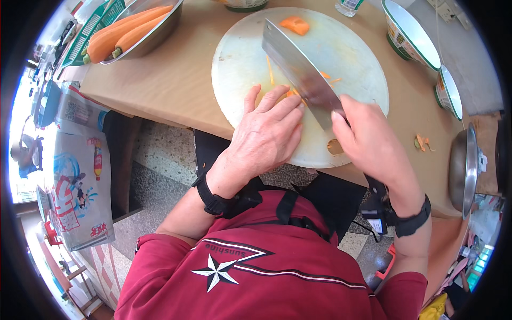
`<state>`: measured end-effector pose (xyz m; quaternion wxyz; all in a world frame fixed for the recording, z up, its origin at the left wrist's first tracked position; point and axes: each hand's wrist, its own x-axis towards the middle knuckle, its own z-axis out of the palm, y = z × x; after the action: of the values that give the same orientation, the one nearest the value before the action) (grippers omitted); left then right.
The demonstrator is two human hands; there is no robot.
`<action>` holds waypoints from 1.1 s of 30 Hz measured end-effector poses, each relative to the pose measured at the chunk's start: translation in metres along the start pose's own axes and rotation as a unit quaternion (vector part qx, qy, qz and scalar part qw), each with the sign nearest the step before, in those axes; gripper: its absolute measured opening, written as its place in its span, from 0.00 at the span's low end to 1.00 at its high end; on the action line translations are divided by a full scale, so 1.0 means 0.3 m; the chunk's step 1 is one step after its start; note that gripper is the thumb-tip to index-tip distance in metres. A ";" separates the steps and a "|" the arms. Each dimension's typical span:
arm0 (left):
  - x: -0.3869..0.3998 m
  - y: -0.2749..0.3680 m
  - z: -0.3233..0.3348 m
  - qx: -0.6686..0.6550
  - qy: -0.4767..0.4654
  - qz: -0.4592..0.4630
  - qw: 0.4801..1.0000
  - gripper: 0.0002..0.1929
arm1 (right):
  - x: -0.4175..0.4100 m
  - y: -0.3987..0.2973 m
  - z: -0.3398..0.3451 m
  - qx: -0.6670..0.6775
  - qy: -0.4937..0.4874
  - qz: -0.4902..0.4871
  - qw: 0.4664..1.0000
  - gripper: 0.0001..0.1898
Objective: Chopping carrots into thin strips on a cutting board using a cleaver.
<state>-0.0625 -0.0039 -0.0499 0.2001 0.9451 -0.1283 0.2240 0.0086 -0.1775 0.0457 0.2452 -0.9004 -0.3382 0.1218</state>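
Note:
A round white cutting board [240, 52] lies before me on the table. In my right hand [368, 138] is the handle of a broad cleaver [298, 66], its blade slanting up and left across the board. My left hand [266, 132] rests on the board beside the blade. Its fingertips pin down a small carrot piece [291, 93], mostly hidden by the fingers and blade. A thin carrot strip [271, 70] lies left of the cleaver, and a few carrot slivers [326, 75] lie right of it. Near the board's far edge sits a carrot chunk [295, 25].
Whole carrots [120, 32] fill a metal bowl [160, 38] at the back left, beside a green plastic basket [80, 48]. Green-rimmed bowls [416, 36] and a steel basin [464, 172] line the right side. Carrot scraps [422, 142] lie on the brown-covered table [160, 84]. A bottle [348, 6] stands behind the board.

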 end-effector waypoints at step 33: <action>0.317 -0.094 0.012 0.116 -0.132 0.068 0.982 0.09 | -0.097 0.316 0.036 0.484 0.127 0.147 0.853 0.09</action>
<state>0.0306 0.0050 -0.0167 0.0549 0.9723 -0.1909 0.1235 0.0349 -0.2548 -0.0118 0.6703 -0.7143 -0.0664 0.1898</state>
